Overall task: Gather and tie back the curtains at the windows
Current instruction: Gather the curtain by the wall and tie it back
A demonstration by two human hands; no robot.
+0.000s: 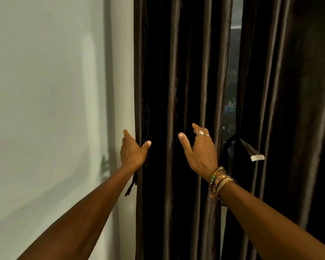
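Note:
A dark brown curtain (176, 72) hangs in long pleats beside the wall. My left hand (132, 152) is open at the curtain's left edge, its fingers reaching behind the fabric and the thumb in front. My right hand (199, 149) is open with straight fingers against the pleats further right. A dark tie-back strap (251, 150) with a pale end sticks out from the folds to the right of my right hand. A thin dark strip (130, 186) dangles below my left wrist.
A pale wall (45, 109) fills the left half of the view. A narrow gap (231, 102) between two curtain panels shows the window and a dark view outside. A second dark panel (298, 91) hangs at the right.

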